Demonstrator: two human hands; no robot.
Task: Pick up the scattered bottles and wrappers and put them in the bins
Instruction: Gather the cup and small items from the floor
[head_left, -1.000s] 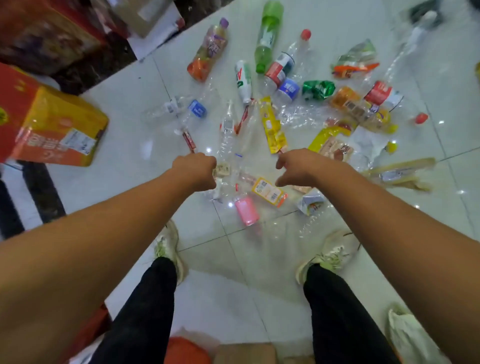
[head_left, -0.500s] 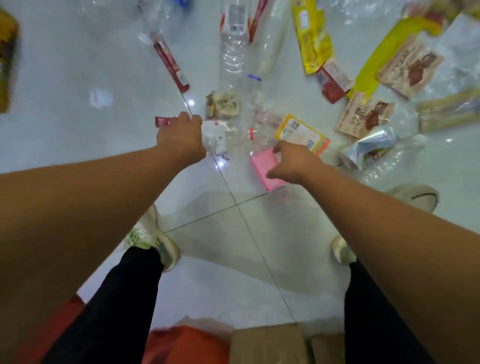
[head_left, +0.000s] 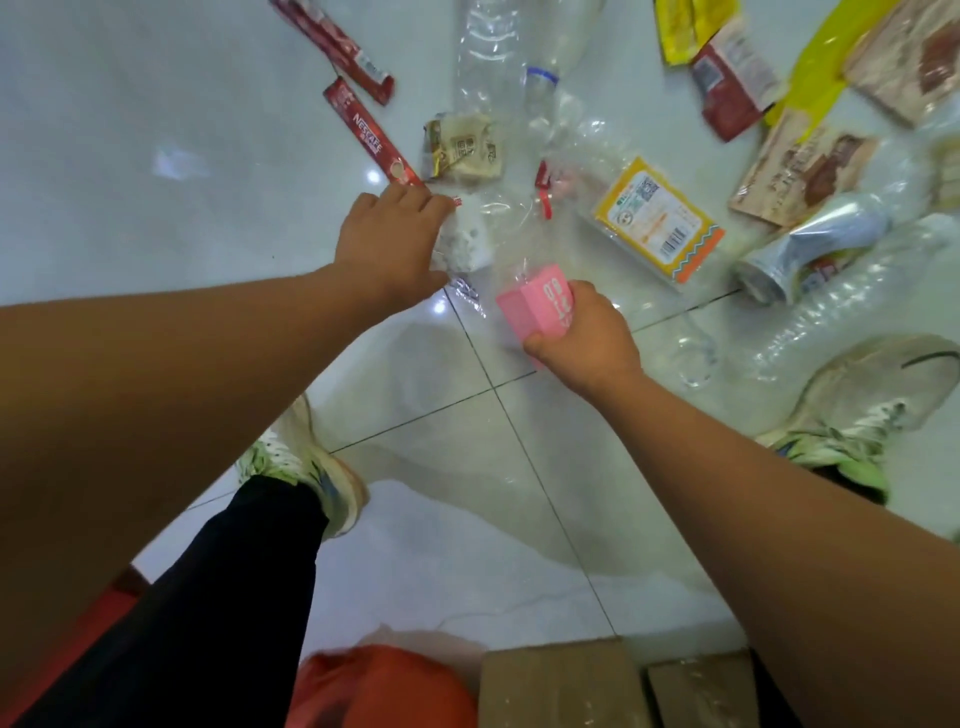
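Right hand (head_left: 582, 338) grasps boxy pink carton (head_left: 535, 306), near centre above glossy tiled floor (head_left: 208, 218). Left hand (head_left: 395, 244) clenched round crumpled clear wrapper (head_left: 465, 244), just left. Flat red sachet (head_left: 371, 137) just beyond.

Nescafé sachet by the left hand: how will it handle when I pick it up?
Probably light and floppy: the Nescafé sachet is a thin, flat strip. It lies flush on the glossy tile floor, so it may slide rather than lift; pinching an end looks easiest. Unlikely to roll.
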